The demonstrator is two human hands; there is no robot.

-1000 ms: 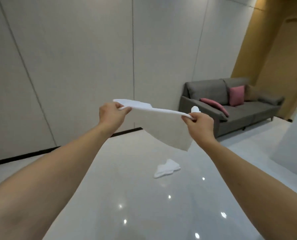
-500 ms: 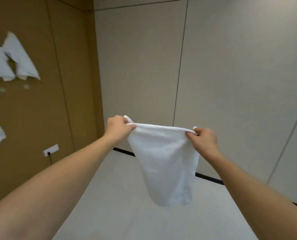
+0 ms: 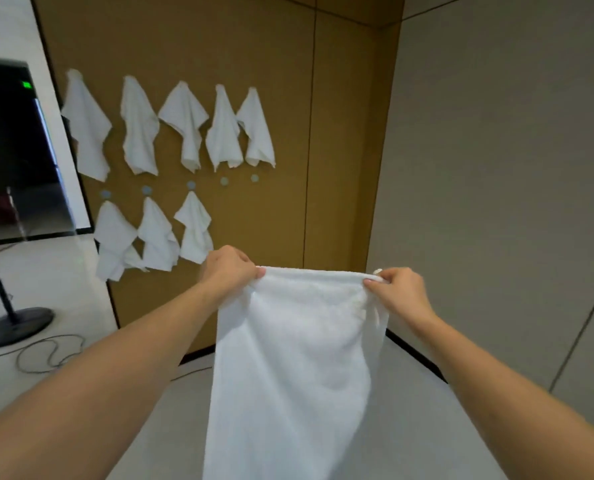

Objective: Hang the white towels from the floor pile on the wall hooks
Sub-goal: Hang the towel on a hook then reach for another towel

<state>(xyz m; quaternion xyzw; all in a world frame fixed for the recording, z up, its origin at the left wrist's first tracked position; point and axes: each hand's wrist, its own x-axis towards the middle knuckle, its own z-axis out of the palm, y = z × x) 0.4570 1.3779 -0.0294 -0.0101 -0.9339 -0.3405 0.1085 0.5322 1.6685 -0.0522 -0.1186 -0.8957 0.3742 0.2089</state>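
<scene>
Both arms stretched forward, left hand [image 3: 229, 268] and right hand [image 3: 397, 289] each pinched shut on a top corner of a white terry-cloth towel [image 3: 295, 368], top edge pulled taut between them, the rest hanging straight down in front of the pale glossy floor [image 3: 81, 341]. Ahead on the tan wood-panelled wall [image 3: 344, 133], five white towels in an upper row [image 3: 171, 126], three more in a lower row [image 3: 153, 237], and two bare round grey hooks [image 3: 239, 180] to the right above that lower row. At far left, a black screen on a round-based black stand [image 3: 8, 150] with a thin cable looped on the floor nearby.
</scene>
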